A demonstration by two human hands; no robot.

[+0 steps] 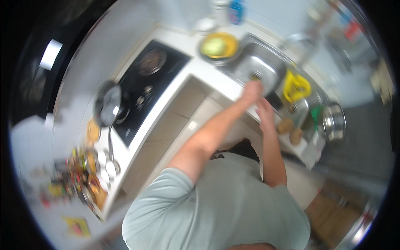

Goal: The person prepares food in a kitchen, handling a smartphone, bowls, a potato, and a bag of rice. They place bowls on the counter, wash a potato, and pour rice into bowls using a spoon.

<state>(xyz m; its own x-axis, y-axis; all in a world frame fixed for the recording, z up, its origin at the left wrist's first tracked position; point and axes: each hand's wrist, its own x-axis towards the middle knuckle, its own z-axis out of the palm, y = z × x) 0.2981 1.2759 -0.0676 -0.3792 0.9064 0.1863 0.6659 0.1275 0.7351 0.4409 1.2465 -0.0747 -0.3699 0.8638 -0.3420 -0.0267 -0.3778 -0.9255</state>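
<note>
Both hands are together at the near edge of a stainless steel sink basin [264, 57], blurred. My left hand [253, 91] reaches over the basin's rim, its fingers near the drain [256, 76]; whether it holds something cannot be told. Just below it, my right hand [265, 114] points its fingers towards the left wrist, and its grip is unclear. A dark, flat object [275, 100] lies right of the hands, beside a yellow plastic basket [297, 87]. Two brown potato-like items [285, 125] sit on the near counter edge. A yellow bowl [231, 43] with a pale green vegetable stands left of the basin.
Left is a black cooktop [156, 81], with a pan [109, 103] at its far-left side, its handle towards me. Bowls, jars and bottles crowd the lower-left counter [120, 156]. A steel pot [334, 122] stands at right. A blue bottle [236, 12] is by the wall.
</note>
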